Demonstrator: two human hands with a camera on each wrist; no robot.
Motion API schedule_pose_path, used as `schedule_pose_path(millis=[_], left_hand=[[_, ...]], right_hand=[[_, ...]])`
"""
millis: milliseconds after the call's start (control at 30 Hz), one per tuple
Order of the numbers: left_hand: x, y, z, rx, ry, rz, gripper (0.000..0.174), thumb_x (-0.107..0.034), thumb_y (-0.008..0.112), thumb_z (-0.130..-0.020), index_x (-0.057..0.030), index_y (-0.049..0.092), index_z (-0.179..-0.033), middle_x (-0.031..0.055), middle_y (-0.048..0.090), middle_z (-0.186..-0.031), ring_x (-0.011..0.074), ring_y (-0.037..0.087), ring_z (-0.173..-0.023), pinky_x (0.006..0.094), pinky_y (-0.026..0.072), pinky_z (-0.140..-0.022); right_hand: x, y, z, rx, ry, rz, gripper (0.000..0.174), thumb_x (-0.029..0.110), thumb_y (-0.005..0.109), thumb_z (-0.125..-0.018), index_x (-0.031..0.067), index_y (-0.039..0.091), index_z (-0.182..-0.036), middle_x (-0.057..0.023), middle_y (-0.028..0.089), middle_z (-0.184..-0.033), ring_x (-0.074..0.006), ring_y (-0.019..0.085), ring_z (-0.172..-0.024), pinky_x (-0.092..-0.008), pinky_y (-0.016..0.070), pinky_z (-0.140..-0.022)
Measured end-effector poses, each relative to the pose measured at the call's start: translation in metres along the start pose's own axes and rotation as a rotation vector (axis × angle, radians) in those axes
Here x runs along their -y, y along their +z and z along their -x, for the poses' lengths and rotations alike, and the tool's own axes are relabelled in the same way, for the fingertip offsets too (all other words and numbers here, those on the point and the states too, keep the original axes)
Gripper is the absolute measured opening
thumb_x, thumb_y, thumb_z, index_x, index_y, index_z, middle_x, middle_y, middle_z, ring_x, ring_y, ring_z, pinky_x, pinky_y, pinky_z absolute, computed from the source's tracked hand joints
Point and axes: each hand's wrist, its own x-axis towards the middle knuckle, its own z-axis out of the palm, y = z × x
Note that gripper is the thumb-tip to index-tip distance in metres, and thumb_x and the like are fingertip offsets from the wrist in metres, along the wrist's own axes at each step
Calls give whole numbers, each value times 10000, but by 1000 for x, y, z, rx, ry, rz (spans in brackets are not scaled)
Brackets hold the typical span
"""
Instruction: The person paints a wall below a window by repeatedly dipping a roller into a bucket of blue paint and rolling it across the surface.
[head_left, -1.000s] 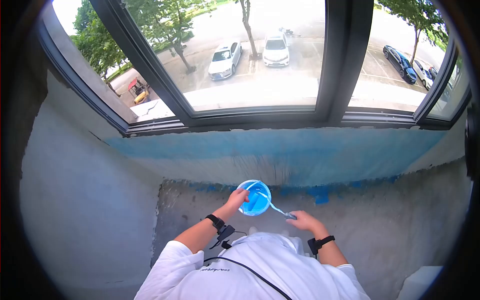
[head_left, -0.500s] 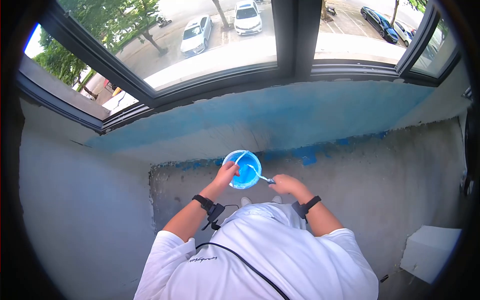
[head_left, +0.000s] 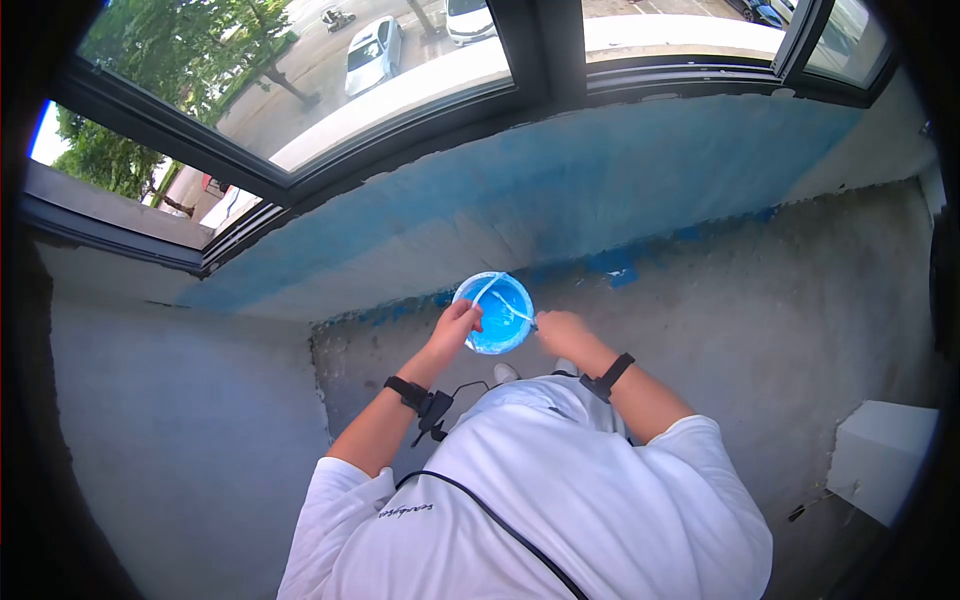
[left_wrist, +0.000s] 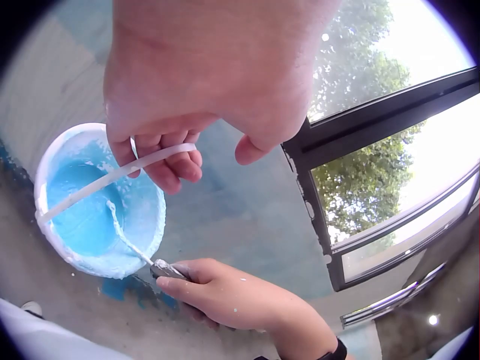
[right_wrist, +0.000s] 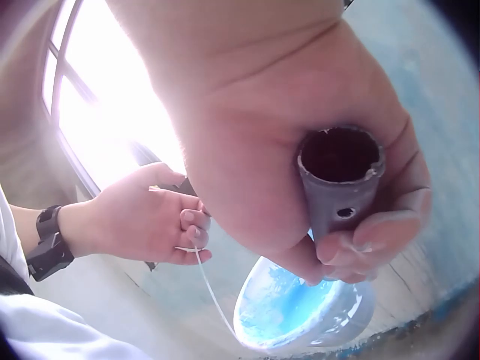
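Left hand (head_left: 456, 322): I see its fingers curled round the white bail (left_wrist: 90, 189).
Right hand (head_left: 566, 334): grips the dark hollow handle (right_wrist: 326, 206); its pale, coated rod (left_wrist: 129, 241) reaches into the bucket.
Bucket (head_left: 497, 349): between the hands, blue liquid (left_wrist: 82, 232) inside; hung or set down, I cannot tell.
Change: right hand has drawn nearer the bucket's right side, which puts more of the rod over the opening.
Far side: blue-streaked wall (head_left: 400, 230) below the windows.
Right, near: white block (head_left: 880, 455) on the floor.
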Motion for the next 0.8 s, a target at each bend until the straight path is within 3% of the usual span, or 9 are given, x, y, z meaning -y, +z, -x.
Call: schedule_pose_path(millis=[133, 367, 467, 567, 633, 667, 733, 800], left_hand=[[2, -2, -1, 16, -2, 15, 160, -208, 537, -892, -51, 565, -896, 17, 562, -760, 128, 552, -767, 286, 440, -757], [-10, 5, 10, 12, -10, 79, 169, -226, 535, -897, -59, 566, -900, 11, 555, -765, 127, 550, -773, 285, 441, -770], [-15, 5, 15, 4, -21, 88, 193, -251, 537, -909, -60, 563, -899, 10, 551, -768, 127, 548, -777, 283, 441, -777], [-19, 7, 16, -13, -26, 81, 210, -267, 535, -918, -61, 559, -893, 10, 549, -770, 125, 542, -773, 281, 441, -780], [-20, 9, 16, -29, -26, 80, 215, -273, 534, -921, -61, 558, -890, 11, 548, -771, 124, 539, -769, 279, 440, -781], [-21, 12, 15, -36, -40, 94, 213, -270, 534, -921, -61, 557, -885, 11, 549, -774, 122, 536, -764, 278, 439, -781], [-20, 12, 15, -49, -60, 112, 211, -267, 533, -920, -60, 556, -881, 12, 549, -776, 120, 533, -759, 276, 438, -781], [-18, 10, 13, -34, -67, 116, 210, -265, 530, -919, -58, 559, -897, 13, 551, -781, 118, 538, -770, 271, 437, -790]], right_hand=[[-35, -8, 22, -15, -129, 14, 214, 214, 614, -869, 52, 522, -973, -162, 661, -820, -382, 646, -794, -489, 500, -660], [-71, -32, 66, -89, -163, -35, 235, 243, 599, -881, 100, 545, -1059, -146, 660, -876, -362, 639, -844, -472, 495, -701], [-75, -37, 75, -109, -126, -205, 217, 251, 588, -887, 101, 576, -1043, -147, 661, -876, -365, 632, -871, -467, 488, -708], [-72, -41, 76, -7, -98, -328, 214, 265, 567, -912, 58, 582, -967, -131, 644, -780, -312, 647, -765, -417, 486, -646], [-62, -48, 73, 321, 103, -667, 243, 301, 523, -952, 70, 582, -907, -43, 587, -682, -176, 591, -610, -322, 451, -558], [-56, -52, 71, 326, 99, -665, 243, 301, 523, -952, 70, 582, -907, -43, 587, -682, -176, 591, -610, -322, 451, -558], [-47, -58, 73, 514, 251, -848, 269, 322, 468, -986, 91, 582, -908, 36, 516, -652, -49, 474, -548, -227, 390, -483], [-55, -44, 70, 570, 245, -919, 269, 322, 466, -988, 95, 580, -901, 45, 508, -643, -41, 446, -527, -216, 367, -469]])
